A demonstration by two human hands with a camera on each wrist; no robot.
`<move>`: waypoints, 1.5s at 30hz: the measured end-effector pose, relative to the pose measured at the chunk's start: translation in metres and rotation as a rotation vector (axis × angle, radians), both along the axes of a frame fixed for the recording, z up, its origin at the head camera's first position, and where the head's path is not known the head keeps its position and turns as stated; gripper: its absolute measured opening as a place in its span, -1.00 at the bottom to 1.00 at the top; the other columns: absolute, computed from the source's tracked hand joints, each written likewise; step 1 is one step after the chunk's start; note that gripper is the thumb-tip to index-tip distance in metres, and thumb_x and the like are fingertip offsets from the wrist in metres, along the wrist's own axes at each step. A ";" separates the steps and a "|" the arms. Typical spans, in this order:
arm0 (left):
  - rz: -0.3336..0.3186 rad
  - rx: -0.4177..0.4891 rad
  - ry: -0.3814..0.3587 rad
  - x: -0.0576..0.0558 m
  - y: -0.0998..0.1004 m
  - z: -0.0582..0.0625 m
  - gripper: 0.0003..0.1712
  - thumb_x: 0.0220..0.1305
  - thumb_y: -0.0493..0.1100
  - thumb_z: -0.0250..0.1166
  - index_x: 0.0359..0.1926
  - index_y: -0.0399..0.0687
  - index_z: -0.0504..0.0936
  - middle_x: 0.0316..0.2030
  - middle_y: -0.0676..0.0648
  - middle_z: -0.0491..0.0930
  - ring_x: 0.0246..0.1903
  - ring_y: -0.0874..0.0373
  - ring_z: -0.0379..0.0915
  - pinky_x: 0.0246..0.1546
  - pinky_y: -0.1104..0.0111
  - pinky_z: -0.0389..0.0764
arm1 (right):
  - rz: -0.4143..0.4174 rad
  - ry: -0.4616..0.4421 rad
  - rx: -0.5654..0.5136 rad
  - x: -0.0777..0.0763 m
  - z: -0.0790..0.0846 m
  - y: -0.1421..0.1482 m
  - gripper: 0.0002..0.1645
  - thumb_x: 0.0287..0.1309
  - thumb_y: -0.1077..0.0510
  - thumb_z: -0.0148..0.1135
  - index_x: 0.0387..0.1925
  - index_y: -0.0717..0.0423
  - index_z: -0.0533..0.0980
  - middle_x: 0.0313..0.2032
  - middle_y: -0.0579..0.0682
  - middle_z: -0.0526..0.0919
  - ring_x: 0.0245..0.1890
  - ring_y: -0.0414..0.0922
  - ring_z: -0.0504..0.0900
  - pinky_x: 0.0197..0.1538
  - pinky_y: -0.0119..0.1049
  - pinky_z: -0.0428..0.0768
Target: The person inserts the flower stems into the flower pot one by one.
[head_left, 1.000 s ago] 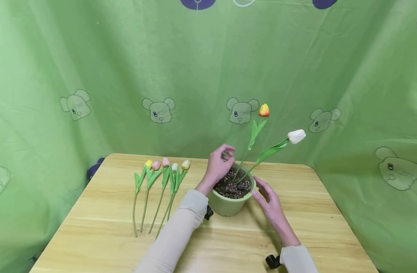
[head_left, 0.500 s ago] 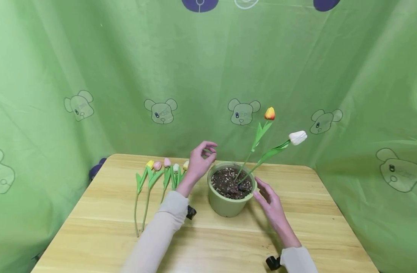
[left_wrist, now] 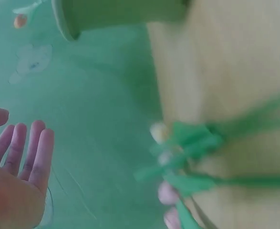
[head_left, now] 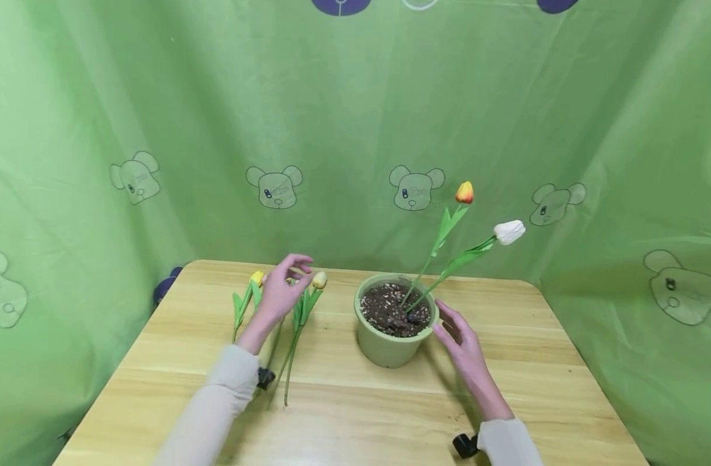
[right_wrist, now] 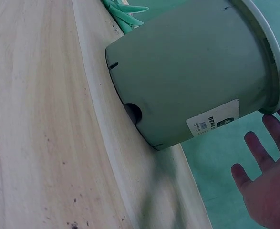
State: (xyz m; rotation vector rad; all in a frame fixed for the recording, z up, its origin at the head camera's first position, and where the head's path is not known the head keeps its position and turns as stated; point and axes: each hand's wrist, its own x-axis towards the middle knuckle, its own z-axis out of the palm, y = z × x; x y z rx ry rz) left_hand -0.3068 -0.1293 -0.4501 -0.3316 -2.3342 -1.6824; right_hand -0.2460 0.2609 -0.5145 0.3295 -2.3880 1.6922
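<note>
In the head view my left hand [head_left: 281,294] hovers over the row of artificial tulips, hiding some of the blooms. Its fingers are loosely bent and hold nothing; the left wrist view has the palm and straight fingers [left_wrist: 43,157] apart from the flowers. A cream tulip [head_left: 319,280] and a yellow tulip [head_left: 257,278] show on either side of it. My right hand [head_left: 462,346] rests its fingertips at the rim of a green flowerpot [head_left: 387,353] filled with dark soil. Standing in the soil are an orange-yellow tulip [head_left: 464,193] and a white tulip [head_left: 509,232], both leaning right.
The wooden table [head_left: 506,388] ends at a green curtain [head_left: 343,116] behind and at the sides. Crumbs of soil [right_wrist: 74,224] lie on the wood near the pot. Pink blooms [left_wrist: 168,193] of the lying tulips point toward the far table edge.
My left hand has moved left from above the pot to over the lying tulips, carrying nothing. The orange-yellow tulip has tilted further right. My right hand stays at the rim.
</note>
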 end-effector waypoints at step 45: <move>0.186 -0.061 -0.565 0.067 -0.145 -0.089 -0.38 0.26 -0.34 0.38 0.30 -0.36 0.39 0.01 -0.31 0.53 -0.21 0.02 0.61 -0.20 0.22 0.82 | -0.004 -0.026 -0.014 -0.001 -0.002 -0.001 -0.34 0.52 0.11 0.13 0.54 0.09 0.25 0.52 0.19 0.31 0.50 0.20 0.29 0.59 0.23 0.16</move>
